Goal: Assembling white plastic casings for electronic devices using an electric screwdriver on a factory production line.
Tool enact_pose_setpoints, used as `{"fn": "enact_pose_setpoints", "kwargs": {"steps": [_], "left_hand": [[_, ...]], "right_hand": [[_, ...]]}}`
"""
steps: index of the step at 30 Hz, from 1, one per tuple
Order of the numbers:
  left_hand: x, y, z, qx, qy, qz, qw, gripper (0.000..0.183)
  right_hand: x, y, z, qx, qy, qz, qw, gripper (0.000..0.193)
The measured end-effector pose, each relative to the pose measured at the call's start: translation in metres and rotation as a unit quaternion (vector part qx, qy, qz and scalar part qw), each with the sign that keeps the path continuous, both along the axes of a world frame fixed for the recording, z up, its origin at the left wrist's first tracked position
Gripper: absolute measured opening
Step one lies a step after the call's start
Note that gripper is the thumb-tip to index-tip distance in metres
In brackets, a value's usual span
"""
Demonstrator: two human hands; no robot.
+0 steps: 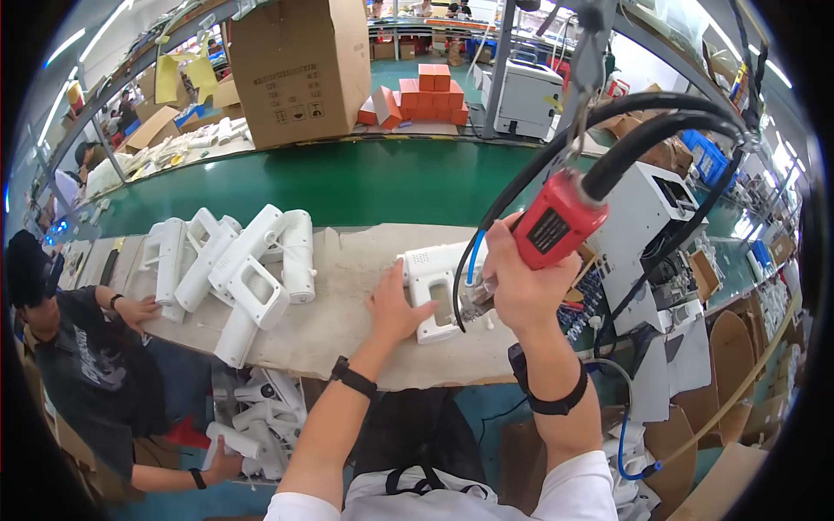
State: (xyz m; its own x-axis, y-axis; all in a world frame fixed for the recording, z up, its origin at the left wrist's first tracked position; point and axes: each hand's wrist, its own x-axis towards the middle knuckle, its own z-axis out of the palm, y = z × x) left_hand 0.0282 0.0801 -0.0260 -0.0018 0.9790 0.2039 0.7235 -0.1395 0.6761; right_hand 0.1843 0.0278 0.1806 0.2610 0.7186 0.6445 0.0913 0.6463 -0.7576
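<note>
A white plastic handheld device (434,263) with a loop handle and a patch of small holes lies on the work surface in front of me. My left hand (397,310) grips its left side, with the thumb reaching across the handle. In my right hand (528,282) is a red power screwdriver (560,219), held over the device's right part, its lower end pointing down toward it. From above, a hook and a thick black cable run to the tool. A blue tube passes beside my right fingers. Where the tool's tip meets the device is hidden.
Several similar white devices (252,269) are heaped on the cardboard-covered bench (347,260) to the left. A co-worker (95,365) stands there, one hand on the bench edge, one at a crate of white parts (269,417). Beyond are a green conveyor (417,178) and a large carton (300,74).
</note>
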Motion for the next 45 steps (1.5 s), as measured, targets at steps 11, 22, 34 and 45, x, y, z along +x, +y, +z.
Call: {"fn": "enact_pose_setpoints", "kwargs": {"steps": [11, 22, 34, 45], "left_hand": [[0.004, 0.002, -0.001, 0.016, 0.001, -0.010, 1.000, 0.100], [-0.012, 0.025, -0.044, -0.023, -0.032, -0.043, 0.998, 0.102], [-0.006, 0.017, -0.061, 0.068, -0.011, -0.039, 0.997, 0.103], [-0.045, -0.006, -0.040, 0.065, -0.169, -0.046, 0.982, 0.093]], "right_hand": [[-0.003, 0.022, -0.057, -0.076, 0.022, -0.024, 0.997, 0.009], [-0.035, -0.009, 0.007, -0.014, 0.040, 0.061, 0.997, 0.009], [-0.060, 0.006, -0.040, -0.142, 0.077, 0.090, 0.983, 0.010], [-0.003, 0.031, 0.017, 0.043, 0.088, -0.001, 0.995, 0.012]]}}
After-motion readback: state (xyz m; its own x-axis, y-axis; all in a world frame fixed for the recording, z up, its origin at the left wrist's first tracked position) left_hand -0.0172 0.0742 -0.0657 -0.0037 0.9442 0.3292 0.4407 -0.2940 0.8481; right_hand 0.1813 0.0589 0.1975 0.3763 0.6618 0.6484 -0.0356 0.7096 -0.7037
